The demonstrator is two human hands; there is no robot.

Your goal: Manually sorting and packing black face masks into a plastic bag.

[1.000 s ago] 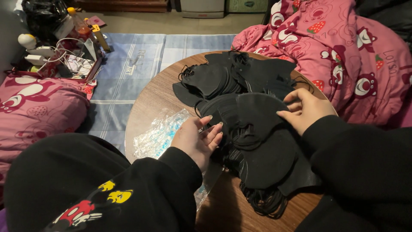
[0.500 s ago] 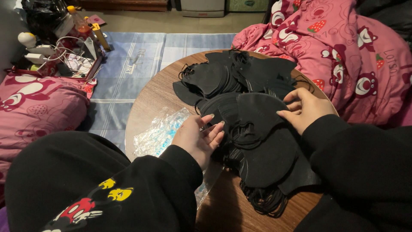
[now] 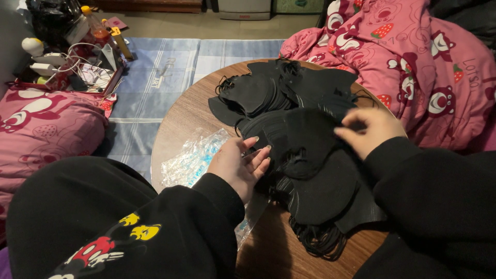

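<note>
Black masks (image 3: 305,150) heaped uncounted; two hands, left hand (image 3: 238,166), right hand (image 3: 373,130), touching.

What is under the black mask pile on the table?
Under the mask pile shows the round wooden table. Clear plastic bags lie by its left edge, running under the left hand. Elastic loops stick out below. Anything beneath the pile's middle is covered.

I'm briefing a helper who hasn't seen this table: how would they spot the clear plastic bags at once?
Start at the round wooden table heaped with black fabric face masks. At its left edge, just beside the left hand, lies the pile of crinkled clear plastic bags. It is the only shiny, see-through thing with a bluish tint; everything else on the tabletop is matte black.
</note>
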